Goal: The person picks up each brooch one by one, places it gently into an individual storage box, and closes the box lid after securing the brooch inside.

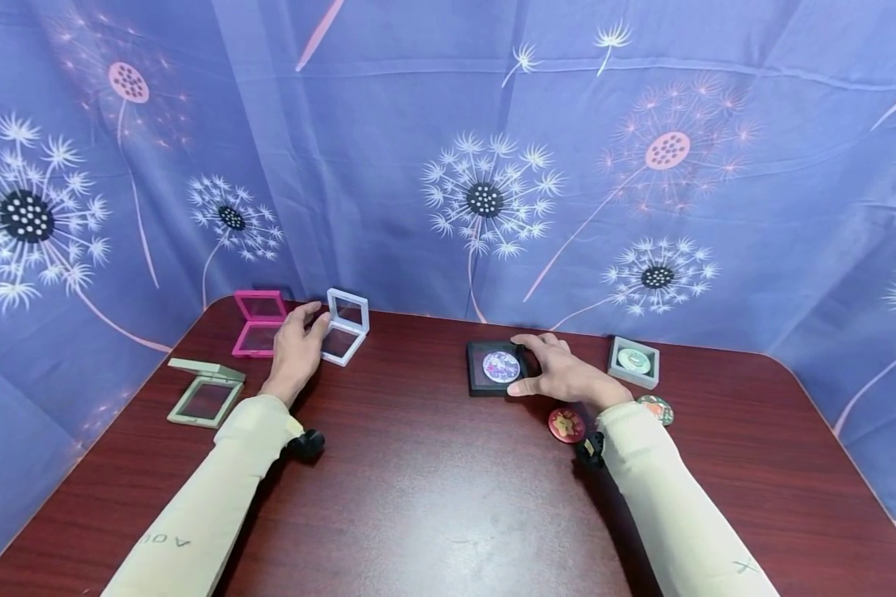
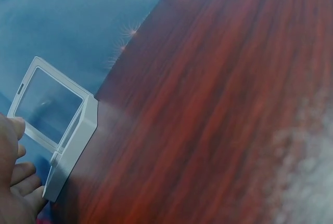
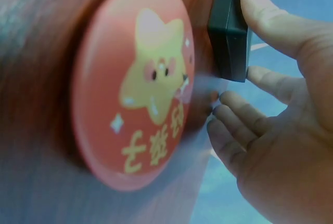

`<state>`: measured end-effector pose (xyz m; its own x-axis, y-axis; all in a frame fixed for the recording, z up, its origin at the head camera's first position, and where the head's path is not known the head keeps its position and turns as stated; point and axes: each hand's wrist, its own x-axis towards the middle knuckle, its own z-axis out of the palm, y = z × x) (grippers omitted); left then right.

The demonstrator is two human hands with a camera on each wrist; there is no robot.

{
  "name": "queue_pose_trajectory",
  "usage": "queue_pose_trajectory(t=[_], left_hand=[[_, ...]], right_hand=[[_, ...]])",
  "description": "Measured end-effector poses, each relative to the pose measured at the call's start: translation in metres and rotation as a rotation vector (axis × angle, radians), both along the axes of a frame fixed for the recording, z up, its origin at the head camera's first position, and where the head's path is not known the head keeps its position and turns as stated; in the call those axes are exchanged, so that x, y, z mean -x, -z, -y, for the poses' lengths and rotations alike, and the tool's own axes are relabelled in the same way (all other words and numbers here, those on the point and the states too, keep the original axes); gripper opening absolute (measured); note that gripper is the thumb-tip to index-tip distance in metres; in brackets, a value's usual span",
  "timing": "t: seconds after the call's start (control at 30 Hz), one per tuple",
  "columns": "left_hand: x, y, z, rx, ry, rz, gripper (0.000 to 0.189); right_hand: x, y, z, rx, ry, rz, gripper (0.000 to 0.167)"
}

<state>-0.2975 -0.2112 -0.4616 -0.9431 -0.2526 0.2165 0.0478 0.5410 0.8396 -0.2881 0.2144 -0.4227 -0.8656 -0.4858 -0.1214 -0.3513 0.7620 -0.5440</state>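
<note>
In the head view, a black square case [image 1: 476,390] lies closed on the table with a purple patterned round badge [image 1: 501,366] inside. My right hand [image 1: 567,373] holds its right side, thumb at the near corner and forefinger at the far one. The other fingers stretch out loosely in the right wrist view. My left hand [image 1: 299,344] is beside a white case [image 1: 346,327] that stands with its lid up. Its fingers are relaxed around nothing, close to the white frame [image 2: 73,151] in the left wrist view. A pink case [image 1: 260,319], also open, is partly behind that hand.
A green case [image 1: 207,398] stands open at the left edge. A red star badge [image 1: 567,425] lies below the right hand, and another badge [image 1: 659,409] is partly under the wrist. A grey case [image 1: 633,362] holds a green badge. A blue curtain [image 1: 388,166] hangs behind the table.
</note>
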Motion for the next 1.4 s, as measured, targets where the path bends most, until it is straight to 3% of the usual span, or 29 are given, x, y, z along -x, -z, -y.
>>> queue_pose_trajectory(t=[0.27, 0.63, 1.17, 1.4], left_hand=[[0.002, -0.002, 0.001, 0.002, 0.015, 0.013, 0.047], [0.009, -0.001, 0.004, 0.075, 0.033, -0.004, 0.039], [0.016, 0.002, 0.008, 0.029, 0.087, 0.069, 0.036], [0.018, 0.001, 0.010, 0.042, 0.157, 0.101, 0.042]], right_hand=[[-0.001, -0.003, 0.000, -0.010, 0.026, 0.000, 0.087], [-0.002, -0.003, 0.000, -0.021, 0.036, -0.016, 0.087], [-0.001, -0.005, -0.009, -0.030, 0.036, 0.011, 0.087], [-0.002, -0.006, -0.017, -0.040, 0.045, 0.006, 0.086]])
